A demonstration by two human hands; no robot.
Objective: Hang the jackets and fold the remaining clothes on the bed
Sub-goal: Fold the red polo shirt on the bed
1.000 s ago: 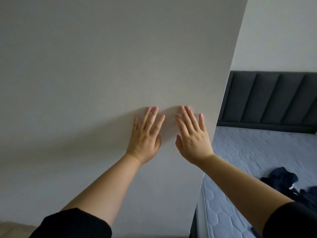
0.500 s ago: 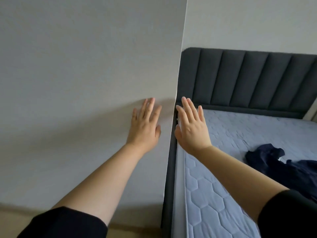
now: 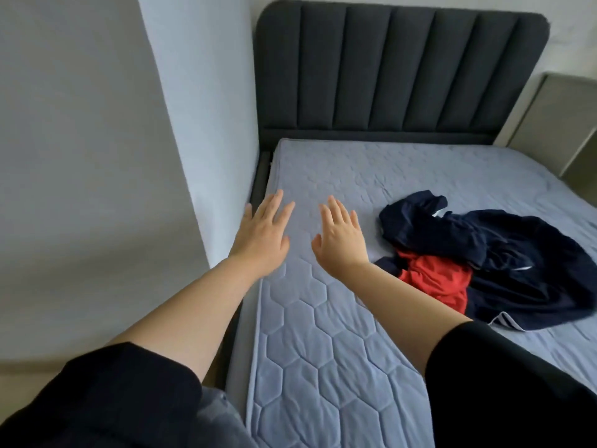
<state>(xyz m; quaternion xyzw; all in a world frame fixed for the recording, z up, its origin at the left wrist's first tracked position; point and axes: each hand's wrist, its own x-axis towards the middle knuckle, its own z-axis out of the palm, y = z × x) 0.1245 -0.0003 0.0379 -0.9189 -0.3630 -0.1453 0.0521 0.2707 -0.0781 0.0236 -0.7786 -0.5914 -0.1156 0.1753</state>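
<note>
**Empty hands, clothes heap off to the right**

The left hand [image 3: 261,236] and right hand [image 3: 340,242] reach out side by side over the bed [image 3: 323,334], fingers straight and spread, holding nothing. A crumpled navy jacket [image 3: 523,266] lies on the bed to the right of the right hand, near but not touching, partly covering a red garment [image 3: 436,279]. Both likely handle soft, light and limp. The jacket is best taken by the collar or shoulders.

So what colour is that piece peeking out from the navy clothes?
The garment is red; head view.
</note>
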